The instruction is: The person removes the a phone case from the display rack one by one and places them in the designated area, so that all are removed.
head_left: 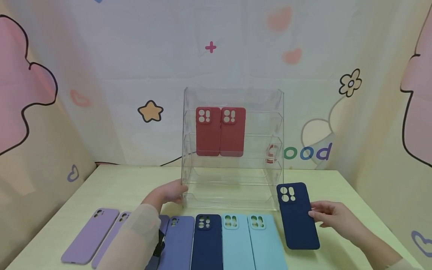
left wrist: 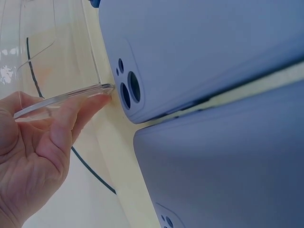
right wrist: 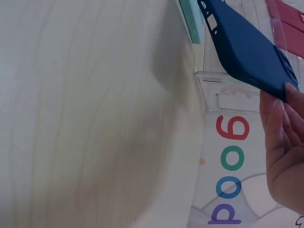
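My right hand (head_left: 332,217) pinches a dark blue phone case (head_left: 298,221) by its right edge, thumb in front, and holds it up tilted at the right of the clear tiered rack (head_left: 233,202). In the right wrist view the same case hangs above the table, its camera cutouts turned away. At the rack's lower left side, my left hand (head_left: 170,191) grips the clear side panel between thumb and fingers, as the left wrist view also shows. Two red phone cases (head_left: 208,131) stand side by side on an upper tier of the rack.
Along the table front lies a row of cases: lilac ones (head_left: 91,236) at the left, violet-blue ones (head_left: 178,240), a dark blue one (head_left: 207,243) and two light turquoise ones (head_left: 236,240). A printed cloth backdrop (head_left: 233,67) hangs behind the rack.
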### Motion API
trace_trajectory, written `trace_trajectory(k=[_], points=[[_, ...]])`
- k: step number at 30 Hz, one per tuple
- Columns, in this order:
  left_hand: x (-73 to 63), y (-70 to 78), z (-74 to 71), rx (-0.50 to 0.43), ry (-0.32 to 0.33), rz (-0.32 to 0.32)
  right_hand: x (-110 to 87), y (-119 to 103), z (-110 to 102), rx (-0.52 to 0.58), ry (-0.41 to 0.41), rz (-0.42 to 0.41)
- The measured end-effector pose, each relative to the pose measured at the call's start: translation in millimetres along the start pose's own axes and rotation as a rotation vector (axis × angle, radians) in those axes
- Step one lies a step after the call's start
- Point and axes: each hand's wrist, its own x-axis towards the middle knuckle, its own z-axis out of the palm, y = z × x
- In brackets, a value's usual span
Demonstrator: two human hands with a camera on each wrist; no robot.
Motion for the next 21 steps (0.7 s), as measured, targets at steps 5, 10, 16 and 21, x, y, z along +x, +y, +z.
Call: trace_trajectory(k=[5,10,16,21], points=[[-0.8,1.6,-0.4,0.004,0.009,-0.008,-0.7,6.4,-5.1,0.018,-0.099,0.077],[0.9,0.8,0.6,0.004,0.013,-0.014,-1.2,18.4,-5.7,0.002,-0.154,0.127],[0.8,1.7,0.2,0.008,0.003,-0.015,-1.5,26.6,6.4,-0.021,-0.207,0.133],[-1.1,0.8,-0.2,0.007,-0.001,-0.014,-1.2,26.6,16.6,-0.046,-0.224,0.112]])
